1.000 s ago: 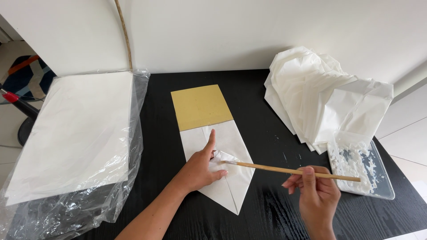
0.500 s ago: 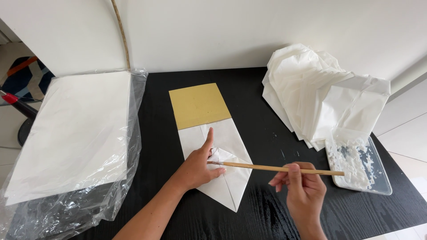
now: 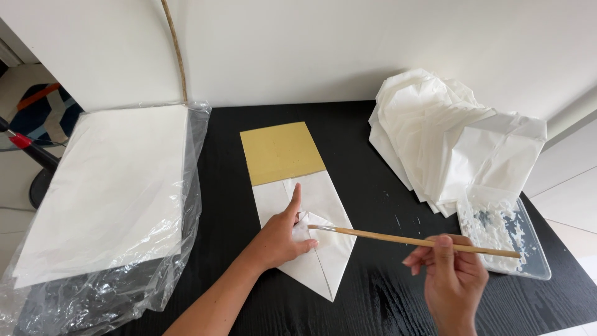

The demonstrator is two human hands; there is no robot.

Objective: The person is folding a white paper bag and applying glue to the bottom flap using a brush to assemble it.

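Observation:
A white paper sheet (image 3: pixel 326 249) folded to a point lies on a yellow-brown card (image 3: pixel 280 152) on the black table (image 3: pixel 373 298). My left hand (image 3: pixel 283 233) presses flat on the folded paper, index finger stretched along it. My right hand (image 3: pixel 451 277) holds a long wooden brush (image 3: pixel 410 239) nearly level, its tip touching the paper's fold beside my left thumb.
A clear tray of white paste (image 3: pixel 507 239) sits at the right, near my right hand. Behind it lies a heap of folded white papers (image 3: pixel 441 137). A stack of white sheets in a clear plastic bag (image 3: pixel 106 199) fills the left. A thin stick (image 3: pixel 176 50) leans on the wall.
My right hand and brush have shifted slightly left along the paper fold. My left hand stays pressed on the paper.

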